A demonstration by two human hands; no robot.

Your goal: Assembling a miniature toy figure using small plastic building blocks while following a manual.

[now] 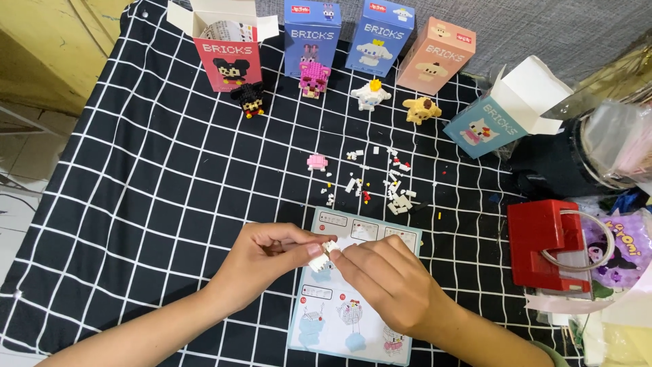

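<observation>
My left hand (268,255) and my right hand (384,275) meet over a light blue instruction sheet (339,319), both pinching a small white brick assembly (324,249) between their fingertips. Beyond the sheet lies a scatter of loose white, red and black bricks (395,194), with a small pink built piece (317,162) to their left.
A black cloth with a white grid (149,183) covers the table. At the back stand several brick boxes (312,37) with finished small figures (371,94) in front. An open blue box (499,119) lies at right, near a red box (543,241) and plastic bags (611,143).
</observation>
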